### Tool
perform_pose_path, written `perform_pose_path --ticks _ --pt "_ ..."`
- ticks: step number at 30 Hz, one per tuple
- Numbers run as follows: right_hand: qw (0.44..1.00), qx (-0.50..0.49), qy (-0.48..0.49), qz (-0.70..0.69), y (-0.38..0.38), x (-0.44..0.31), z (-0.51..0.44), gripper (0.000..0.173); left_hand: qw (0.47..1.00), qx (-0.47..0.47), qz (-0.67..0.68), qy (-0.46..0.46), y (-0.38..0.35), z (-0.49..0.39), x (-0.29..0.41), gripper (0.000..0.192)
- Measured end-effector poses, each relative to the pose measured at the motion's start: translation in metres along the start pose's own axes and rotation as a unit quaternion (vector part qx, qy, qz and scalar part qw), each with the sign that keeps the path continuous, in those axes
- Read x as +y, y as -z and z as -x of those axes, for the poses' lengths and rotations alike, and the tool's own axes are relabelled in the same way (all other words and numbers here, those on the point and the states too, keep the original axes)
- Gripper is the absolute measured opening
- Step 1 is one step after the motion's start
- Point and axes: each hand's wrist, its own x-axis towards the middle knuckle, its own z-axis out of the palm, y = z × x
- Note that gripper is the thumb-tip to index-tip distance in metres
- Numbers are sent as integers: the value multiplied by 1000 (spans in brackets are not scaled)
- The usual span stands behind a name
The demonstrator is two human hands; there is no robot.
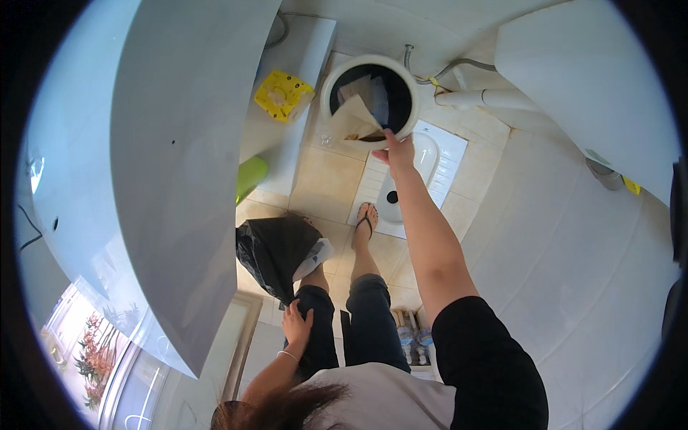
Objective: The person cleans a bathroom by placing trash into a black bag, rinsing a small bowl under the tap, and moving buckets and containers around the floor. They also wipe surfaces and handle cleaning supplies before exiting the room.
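Note:
My right hand (399, 153) is stretched forward and grips the near rim of a round pale bin (326, 97) with a dark inside. A beige sheet of paper or card (355, 119) and other papers lie in the bin's mouth, close to my fingertips. My left hand (296, 322), by my left knee, holds the gathered end of a black plastic bag (277, 242). The bag hangs in front of my left leg, with a white plastic piece (314, 259) beside it.
A white squat toilet (430, 156) is set in the tiled floor beyond my right foot. On a white ledge (317, 48) at the left lie a yellow tissue pack (284, 95) and a green object (251, 176). Grey hose (446, 70) and white pipe (494, 98) run along the back wall.

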Motion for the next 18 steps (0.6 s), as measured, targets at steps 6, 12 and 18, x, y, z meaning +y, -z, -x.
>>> perform_pose_path --ticks 6,12,18 --pt "748 183 452 450 -3 -18 -29 48 1000 -12 -11 14 2 1 -2 52" --pt "773 -241 258 528 -41 -47 -106 36 1000 -14 4 27 1 2 -7 52" --pt "656 -327 201 650 -46 -41 -97 33 1000 9 11 12 -2 4 -3 51"
